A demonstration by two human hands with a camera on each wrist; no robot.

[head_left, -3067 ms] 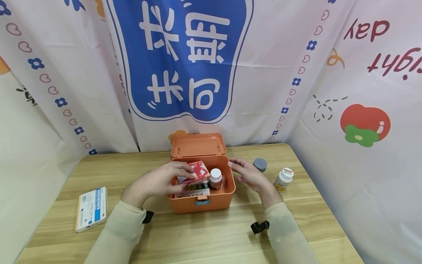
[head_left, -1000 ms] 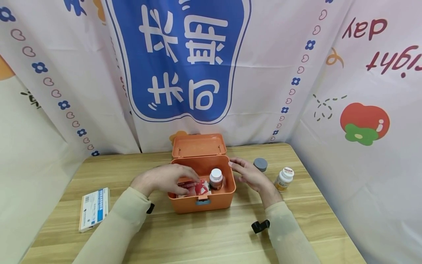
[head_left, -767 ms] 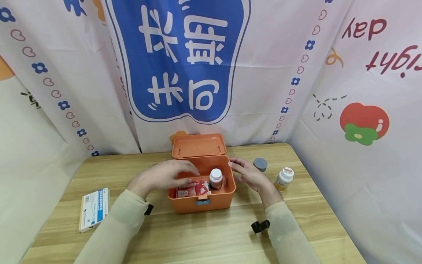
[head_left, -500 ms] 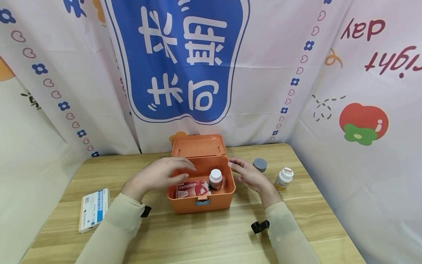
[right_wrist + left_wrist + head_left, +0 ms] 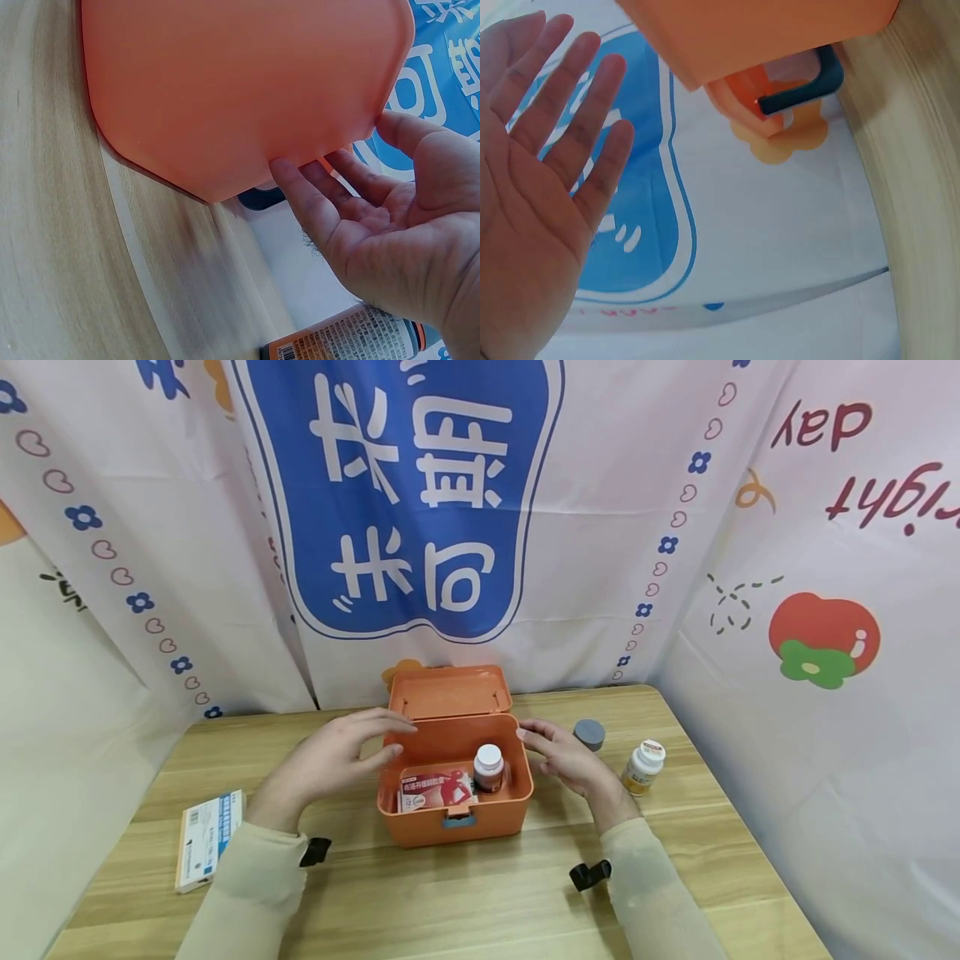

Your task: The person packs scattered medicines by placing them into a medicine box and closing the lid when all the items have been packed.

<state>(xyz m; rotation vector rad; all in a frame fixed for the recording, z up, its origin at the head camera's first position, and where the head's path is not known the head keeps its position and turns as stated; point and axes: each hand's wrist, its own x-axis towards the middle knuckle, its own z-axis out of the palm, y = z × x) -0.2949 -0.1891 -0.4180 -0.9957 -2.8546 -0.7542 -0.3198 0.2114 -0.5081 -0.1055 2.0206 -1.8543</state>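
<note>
In the head view an orange medicine case (image 5: 480, 821) stands with its lid (image 5: 450, 692) tipped back. Inside lie a red and white medicine carton (image 5: 433, 792), at the left, and an upright white-capped pill bottle (image 5: 489, 768), at the right. My left hand (image 5: 337, 758) hovers at the case's left rim, holding nothing; its fingers look straight and spread in the left wrist view. My right hand (image 5: 562, 753) touches the case's right side with extended fingertips. In the right wrist view these fingers (image 5: 307, 202) rest against the orange outer wall.
A blue and white medicine carton (image 5: 206, 839) lies at the table's left, partly behind the left sleeve. On the right are a grey round cap (image 5: 589, 734) and a white bottle with a yellow label (image 5: 643, 768). A patterned cloth (image 5: 585, 568) hangs behind the table.
My left hand lowered the red carton flat into the case, let it go and drew back up and left. My right hand has stayed at the case's right side.
</note>
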